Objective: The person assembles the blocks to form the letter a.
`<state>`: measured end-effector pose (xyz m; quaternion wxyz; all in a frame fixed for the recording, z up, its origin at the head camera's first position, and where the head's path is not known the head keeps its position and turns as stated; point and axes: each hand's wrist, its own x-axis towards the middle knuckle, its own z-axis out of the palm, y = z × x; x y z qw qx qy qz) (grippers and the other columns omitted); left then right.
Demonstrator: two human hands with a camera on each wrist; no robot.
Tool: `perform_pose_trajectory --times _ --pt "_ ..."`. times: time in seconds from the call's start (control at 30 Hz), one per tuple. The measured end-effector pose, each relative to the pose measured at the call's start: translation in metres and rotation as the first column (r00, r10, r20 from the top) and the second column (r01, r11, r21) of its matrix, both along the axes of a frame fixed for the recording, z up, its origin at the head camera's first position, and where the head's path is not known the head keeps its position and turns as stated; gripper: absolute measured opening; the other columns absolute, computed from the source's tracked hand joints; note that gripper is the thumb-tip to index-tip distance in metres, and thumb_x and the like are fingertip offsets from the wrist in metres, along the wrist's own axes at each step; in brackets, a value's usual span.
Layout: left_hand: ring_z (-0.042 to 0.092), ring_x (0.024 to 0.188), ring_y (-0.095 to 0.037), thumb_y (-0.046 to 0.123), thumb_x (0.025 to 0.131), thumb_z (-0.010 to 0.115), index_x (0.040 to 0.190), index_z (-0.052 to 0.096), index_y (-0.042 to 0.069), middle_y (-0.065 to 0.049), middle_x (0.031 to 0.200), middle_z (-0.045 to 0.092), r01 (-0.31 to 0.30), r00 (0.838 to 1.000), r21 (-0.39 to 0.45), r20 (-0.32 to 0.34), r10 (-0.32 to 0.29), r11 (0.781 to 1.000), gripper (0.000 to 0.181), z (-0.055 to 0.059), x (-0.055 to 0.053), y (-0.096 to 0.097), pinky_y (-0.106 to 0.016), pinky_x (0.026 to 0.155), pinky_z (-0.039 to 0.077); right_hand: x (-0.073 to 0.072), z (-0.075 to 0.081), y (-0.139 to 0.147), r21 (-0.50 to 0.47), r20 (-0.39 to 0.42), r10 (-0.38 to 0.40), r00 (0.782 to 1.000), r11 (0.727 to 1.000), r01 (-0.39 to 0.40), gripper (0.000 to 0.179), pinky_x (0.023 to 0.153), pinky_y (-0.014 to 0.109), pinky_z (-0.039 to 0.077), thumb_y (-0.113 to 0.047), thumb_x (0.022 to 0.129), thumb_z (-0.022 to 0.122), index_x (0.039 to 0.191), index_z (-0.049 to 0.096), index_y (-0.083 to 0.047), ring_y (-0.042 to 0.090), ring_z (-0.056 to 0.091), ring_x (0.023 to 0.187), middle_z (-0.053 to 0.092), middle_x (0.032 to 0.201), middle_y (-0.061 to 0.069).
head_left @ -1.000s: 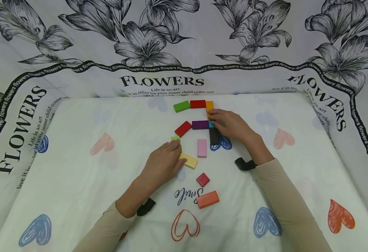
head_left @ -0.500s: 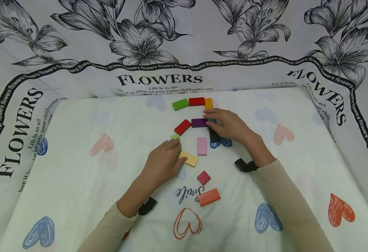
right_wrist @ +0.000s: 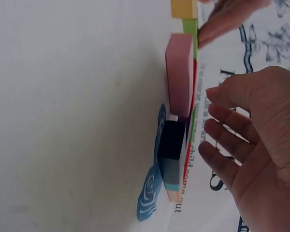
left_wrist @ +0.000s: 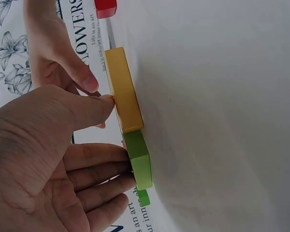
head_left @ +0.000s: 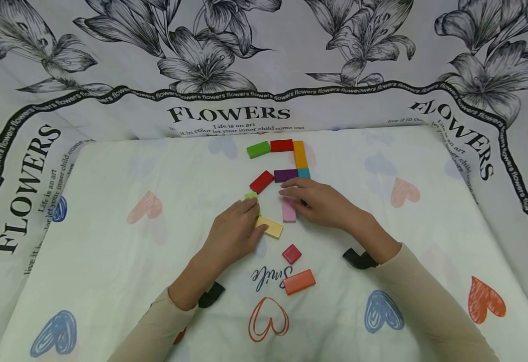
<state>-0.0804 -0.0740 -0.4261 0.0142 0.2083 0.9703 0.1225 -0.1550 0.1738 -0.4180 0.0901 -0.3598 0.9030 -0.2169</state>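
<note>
My left hand [head_left: 234, 229] rests beside a pale yellow block [head_left: 270, 228] and a light green block [head_left: 250, 195]. In the left wrist view its thumb touches the yellow block and its straight fingers touch the green one [left_wrist: 140, 164]. My right hand [head_left: 324, 201] hovers with loose, spread fingers by a pink block [head_left: 288, 213], partly covering it. A black block [right_wrist: 171, 140], mostly hidden in the head view, stands beyond the pink one in the right wrist view. Nothing is held in the right hand.
A bent row joins green [head_left: 258, 150], red [head_left: 282, 145], orange-yellow [head_left: 300, 154], teal [head_left: 304, 173], purple [head_left: 286, 175] and another red block [head_left: 261, 181]. Nearer lie a small red block [head_left: 292, 254] and an orange block [head_left: 299, 282] on the heart-printed white cloth [head_left: 110, 281].
My right hand has left the orange-yellow and teal blocks and moved nearer to me, over the black block beside the pink one. The left hand stays in place.
</note>
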Motion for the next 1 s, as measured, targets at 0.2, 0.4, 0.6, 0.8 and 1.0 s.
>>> perform_pose_trajectory --times 0.2,0.4,0.6,0.8,1.0 --pt "0.063 0.139 -0.031 0.036 0.098 0.076 0.138 0.067 0.002 -0.014 0.149 0.064 0.004 1.000 -0.002 0.002 -0.004 1.000 0.053 0.001 -0.003 0.001 -0.043 0.123 0.046 0.010 -0.001 -0.001 0.022 -0.064 0.079 0.995 0.997 -0.078 0.033 0.117 0.047 0.052 -0.015 0.101 0.071 0.134 0.074 -0.012 0.027 0.061 0.141 0.069 0.145 0.006" --pt "0.064 0.138 -0.030 0.036 0.098 0.076 0.137 0.068 0.002 -0.013 0.148 0.065 0.013 1.000 -0.007 -0.009 -0.013 1.000 0.052 0.002 -0.005 0.003 -0.043 0.122 0.047 0.014 -0.004 0.000 0.043 -0.087 0.123 0.989 0.992 -0.120 0.033 0.120 0.051 0.049 -0.015 0.100 0.073 0.133 0.075 -0.012 0.029 0.060 0.143 0.071 0.141 0.006" --pt "0.062 0.140 -0.031 0.037 0.098 0.075 0.139 0.067 0.003 -0.013 0.150 0.063 0.004 1.000 -0.014 0.014 -0.003 1.000 0.054 0.003 -0.006 0.003 -0.043 0.122 0.047 0.012 -0.005 -0.004 0.103 -0.118 0.144 0.983 0.986 -0.132 0.034 0.121 0.051 0.047 -0.013 0.098 0.074 0.132 0.075 -0.014 0.028 0.060 0.142 0.073 0.137 0.006" --pt "0.064 0.138 -0.030 0.036 0.098 0.076 0.136 0.068 0.003 -0.013 0.148 0.065 -0.006 1.000 -0.006 0.011 0.006 1.000 0.051 0.002 -0.003 0.000 -0.043 0.120 0.049 0.010 -0.002 -0.011 0.187 -0.169 0.172 0.971 0.972 -0.139 0.036 0.123 0.048 0.046 -0.010 0.095 0.078 0.130 0.076 -0.015 0.027 0.066 0.133 0.076 0.129 0.005" --pt "0.063 0.139 -0.031 0.035 0.098 0.075 0.138 0.067 0.002 -0.014 0.148 0.065 -0.011 1.000 0.005 0.018 0.011 1.000 0.052 0.002 0.000 0.000 -0.044 0.121 0.048 0.009 0.002 -0.015 0.200 -0.157 0.145 0.977 0.973 -0.112 0.038 0.110 0.042 0.058 -0.011 0.092 0.082 0.129 0.076 -0.015 0.025 0.070 0.122 0.075 0.125 0.005"
